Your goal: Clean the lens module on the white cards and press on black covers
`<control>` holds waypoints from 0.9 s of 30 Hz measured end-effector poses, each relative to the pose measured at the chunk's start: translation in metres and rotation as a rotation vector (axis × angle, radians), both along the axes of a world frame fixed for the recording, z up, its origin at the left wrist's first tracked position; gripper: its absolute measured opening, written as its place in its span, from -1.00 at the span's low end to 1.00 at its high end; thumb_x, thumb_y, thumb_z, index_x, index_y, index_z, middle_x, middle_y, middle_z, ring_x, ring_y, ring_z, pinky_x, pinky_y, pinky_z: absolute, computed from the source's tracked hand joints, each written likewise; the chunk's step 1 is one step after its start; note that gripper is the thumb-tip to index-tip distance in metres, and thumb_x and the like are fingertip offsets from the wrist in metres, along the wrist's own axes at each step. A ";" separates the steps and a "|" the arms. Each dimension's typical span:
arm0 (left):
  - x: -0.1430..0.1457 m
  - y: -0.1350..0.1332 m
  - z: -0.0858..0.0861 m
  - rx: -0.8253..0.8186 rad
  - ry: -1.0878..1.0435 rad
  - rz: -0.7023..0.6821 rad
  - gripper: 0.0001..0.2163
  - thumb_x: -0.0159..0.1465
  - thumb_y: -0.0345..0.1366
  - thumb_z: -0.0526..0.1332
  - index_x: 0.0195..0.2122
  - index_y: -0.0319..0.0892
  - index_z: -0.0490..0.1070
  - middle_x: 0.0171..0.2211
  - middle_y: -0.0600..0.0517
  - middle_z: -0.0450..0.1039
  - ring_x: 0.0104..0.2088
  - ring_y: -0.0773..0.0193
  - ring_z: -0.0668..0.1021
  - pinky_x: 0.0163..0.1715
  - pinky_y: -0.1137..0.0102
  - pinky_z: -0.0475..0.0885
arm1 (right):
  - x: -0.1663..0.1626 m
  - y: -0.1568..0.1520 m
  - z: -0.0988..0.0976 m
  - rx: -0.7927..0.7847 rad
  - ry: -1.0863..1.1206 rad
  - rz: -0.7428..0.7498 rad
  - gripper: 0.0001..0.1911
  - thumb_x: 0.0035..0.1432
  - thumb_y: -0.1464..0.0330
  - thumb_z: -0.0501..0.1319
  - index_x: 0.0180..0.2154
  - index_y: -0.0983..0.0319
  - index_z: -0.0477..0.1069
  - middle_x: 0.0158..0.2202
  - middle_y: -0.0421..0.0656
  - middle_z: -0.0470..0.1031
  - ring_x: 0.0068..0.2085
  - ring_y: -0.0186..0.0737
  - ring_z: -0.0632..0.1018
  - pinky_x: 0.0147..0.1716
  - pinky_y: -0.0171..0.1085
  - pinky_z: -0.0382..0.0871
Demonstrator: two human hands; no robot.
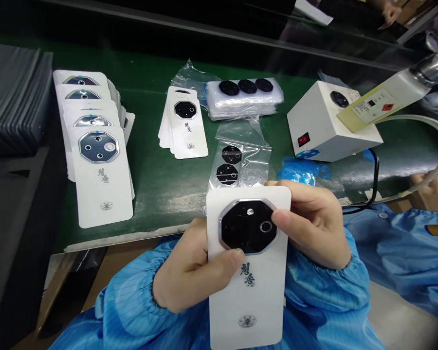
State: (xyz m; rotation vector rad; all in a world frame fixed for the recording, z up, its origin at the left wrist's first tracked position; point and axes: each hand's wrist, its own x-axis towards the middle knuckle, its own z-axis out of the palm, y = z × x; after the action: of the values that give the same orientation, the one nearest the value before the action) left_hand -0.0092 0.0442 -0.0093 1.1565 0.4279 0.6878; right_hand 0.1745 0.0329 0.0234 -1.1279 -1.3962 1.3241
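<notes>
Between my two hands I hold a white phone back cover (pixel 248 301) upright, its octagonal black camera lens plate (pixel 241 231) facing me. My left hand (pixel 197 267) grips the left edge, thumb on the plate's lower rim, fingers hidden behind. My right hand (pixel 314 223) pinches the upper right edge, its thumb at the plate's right side. Just beyond the cover lies a clear plastic bag (pixel 253 165) with black lens plates showing through it. Several covers with black plates (pixel 191 131) are fanned on the green bench.
A larger stack of white covers (pixel 104 194) with bluish plates lies to the left, beside dark grey trays (pixel 14 102). Clear sheets (pixel 244 99) carry black plates. A white box (pixel 324 131), a liquid bottle (pixel 379 104) and blue film scraps (pixel 302 170) stand right, near another person's hand (pixel 432 194).
</notes>
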 end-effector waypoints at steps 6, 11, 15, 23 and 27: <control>-0.001 0.000 0.001 0.036 -0.035 -0.017 -0.86 0.29 -0.32 0.07 -0.36 -0.14 0.39 -0.54 0.05 0.45 -0.53 0.29 0.50 -0.58 0.47 0.40 | -0.002 -0.002 0.003 0.057 -0.039 -0.015 -0.76 0.16 0.33 0.17 -0.53 0.21 0.24 -0.60 -0.28 0.12 -0.58 -0.39 0.19 -0.65 -0.34 0.01; 0.000 -0.001 0.000 0.070 -0.045 0.001 -0.87 0.28 -0.32 0.08 -0.35 -0.15 0.40 -0.55 0.05 0.44 -0.56 0.28 0.48 -0.60 0.46 0.39 | -0.002 -0.003 0.003 0.120 -0.073 -0.033 -0.75 0.16 0.32 0.17 -0.53 0.21 0.24 -0.60 -0.28 0.12 -0.58 -0.39 0.18 -0.65 -0.33 0.01; -0.001 -0.001 0.001 0.040 -0.067 -0.007 -0.86 0.28 -0.34 0.08 -0.30 -0.13 0.44 -0.53 0.04 0.46 -0.54 0.29 0.48 -0.60 0.47 0.40 | -0.002 -0.003 0.003 0.141 -0.104 -0.033 -0.75 0.16 0.33 0.17 -0.54 0.21 0.22 -0.61 -0.28 0.11 -0.58 -0.41 0.18 -0.66 -0.35 0.01; -0.001 -0.001 0.000 -0.222 -0.174 -0.010 -0.79 0.29 -0.34 0.12 -0.16 0.00 0.52 -0.54 0.08 0.48 -0.53 0.35 0.50 -0.59 0.55 0.38 | -0.007 -0.004 0.000 0.124 -0.120 -0.039 -0.83 0.13 0.28 0.21 -0.46 0.20 0.38 -0.62 -0.28 0.19 -0.60 -0.42 0.18 -0.67 -0.37 0.07; 0.000 0.001 -0.001 -0.194 -0.211 -0.015 -0.76 0.30 -0.35 0.09 -0.11 0.02 0.50 -0.54 0.08 0.47 -0.53 0.34 0.52 -0.56 0.52 0.41 | -0.013 -0.008 -0.003 0.129 -0.114 -0.016 -0.77 0.13 0.30 0.18 -0.55 0.21 0.33 -0.63 -0.26 0.21 -0.60 -0.40 0.24 -0.69 -0.38 0.10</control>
State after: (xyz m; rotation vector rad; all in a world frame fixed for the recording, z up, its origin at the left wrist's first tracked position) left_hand -0.0094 0.0448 -0.0106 0.8934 0.3002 0.7303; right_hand 0.1611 0.0246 0.0206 -1.1400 -1.5289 1.1566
